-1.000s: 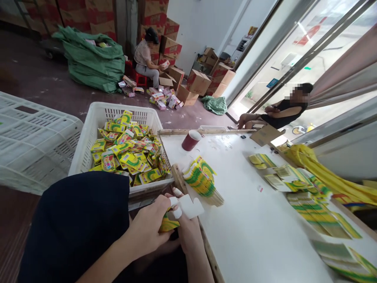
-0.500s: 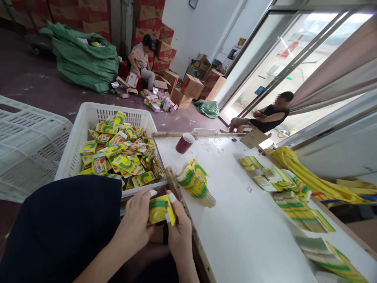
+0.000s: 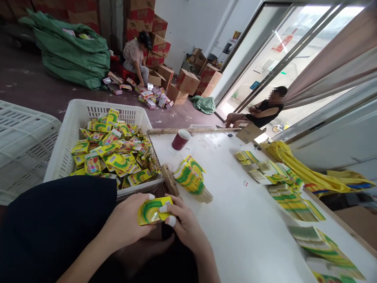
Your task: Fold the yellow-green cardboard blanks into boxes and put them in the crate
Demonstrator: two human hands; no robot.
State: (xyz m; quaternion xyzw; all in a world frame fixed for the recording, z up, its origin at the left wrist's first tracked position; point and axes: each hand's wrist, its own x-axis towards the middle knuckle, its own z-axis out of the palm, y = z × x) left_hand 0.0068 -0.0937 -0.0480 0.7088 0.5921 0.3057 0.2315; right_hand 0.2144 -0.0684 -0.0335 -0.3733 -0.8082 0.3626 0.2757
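Note:
Between my two hands, just above my lap, is a small yellow and green carton. My left hand wraps round its left end, thumb along the top edge. At the carton's right end, the fingers of my right hand press on its front and edge. White covers sit on several fingertips. Left of the table, a white crate holds a heap of similar small cartons. A fanned stack of flat cartons lies on the white table, close to my right hand.
A dark red mug stands at the table's far end. More flat carton stacks line its right side. Beyond are a green sack, cardboard boxes, a seated person handling pink boxes, and another person by the door.
My right fingers have shifted onto the carton's front; its right end flap, which stuck out before, now looks folded in. The whole view has shifted slightly.

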